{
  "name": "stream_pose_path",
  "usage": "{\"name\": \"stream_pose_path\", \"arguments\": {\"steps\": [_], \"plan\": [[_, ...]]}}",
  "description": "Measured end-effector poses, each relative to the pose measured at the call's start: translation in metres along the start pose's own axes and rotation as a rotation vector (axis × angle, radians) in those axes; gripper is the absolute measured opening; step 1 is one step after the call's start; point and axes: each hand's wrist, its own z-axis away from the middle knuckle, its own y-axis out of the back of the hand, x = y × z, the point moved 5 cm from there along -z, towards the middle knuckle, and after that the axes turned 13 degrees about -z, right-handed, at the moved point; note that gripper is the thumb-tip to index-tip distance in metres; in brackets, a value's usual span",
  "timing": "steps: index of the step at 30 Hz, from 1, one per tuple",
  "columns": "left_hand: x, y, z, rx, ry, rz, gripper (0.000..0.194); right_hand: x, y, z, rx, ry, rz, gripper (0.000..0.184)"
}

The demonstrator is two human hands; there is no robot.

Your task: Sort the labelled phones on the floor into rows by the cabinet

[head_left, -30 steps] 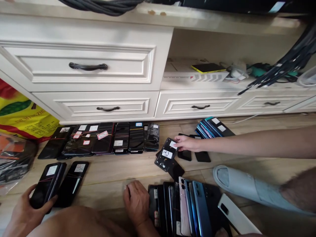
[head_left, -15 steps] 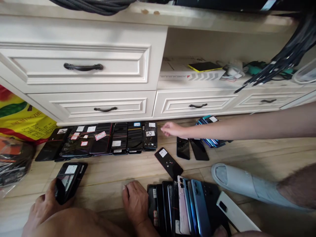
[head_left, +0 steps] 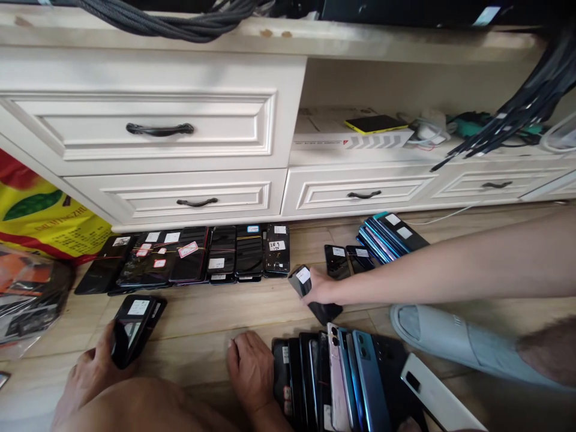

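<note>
At the lower left, my left hand (head_left: 92, 372) grips the near end of a small stack of dark phones (head_left: 140, 321) with white labels. My right hand (head_left: 252, 366) is curled into a fist on the floor, right beside a row of phones (head_left: 308, 378) standing on edge; nothing shows in it. Pink and blue phones (head_left: 371, 378) belong to this row, and a white phone (head_left: 438, 390) leans at its right end. Another person's hand (head_left: 321, 287), reaching in from the right, grasps a labelled dark phone (head_left: 330, 313) on the floor.
Banded stacks of dark phones (head_left: 191, 255) line the cabinet base. Two phones (head_left: 337, 262) and a pile of phones (head_left: 382, 243) lie farther right. A slippered foot (head_left: 432, 330) stands at right. A yellow-red bag (head_left: 45, 210) is at left. Cables (head_left: 508, 114) hang at upper right.
The other person's hand has come nearer and taken hold of the labelled phone on the floor. Both my hands stay where they were; the view has shifted slightly.
</note>
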Motion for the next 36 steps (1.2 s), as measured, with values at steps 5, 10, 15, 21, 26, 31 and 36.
{"name": "stream_pose_path", "arguments": {"steps": [5, 10, 15, 21, 26, 31, 36], "plan": [[0.006, 0.016, 0.006, 0.289, 0.080, -0.335, 0.105, 0.000, 0.000, 0.000, -0.004, 0.004, 0.016, 0.031], [0.003, 0.015, 0.007, 0.337, 0.047, -0.203, 0.102, 0.003, 0.000, -0.002, -0.004, 0.016, 0.025, 0.037], [0.020, 0.024, 0.024, 0.087, 0.270, -0.147, 0.113, 0.003, 0.007, 0.001, -0.002, 0.063, 0.002, 0.039], [0.053, 0.060, 0.055, 0.109, 0.459, 0.105, 0.106, 0.007, 0.002, 0.001, -0.009, 0.129, -0.031, 0.039], [0.075, 0.103, 0.052, 0.234, 0.428, 0.291, 0.101, 0.008, 0.001, 0.003, -0.022, 0.135, -0.016, 0.042], [0.090, 0.149, -0.002, 0.354, 0.365, 0.145, 0.099, 0.010, 0.000, 0.002, -0.003, 0.153, 0.032, 0.047], [0.117, 0.169, -0.059, 0.298, 0.316, -0.135, 0.099, 0.010, -0.001, 0.004, 0.014, 0.154, 0.060, 0.048]]}}
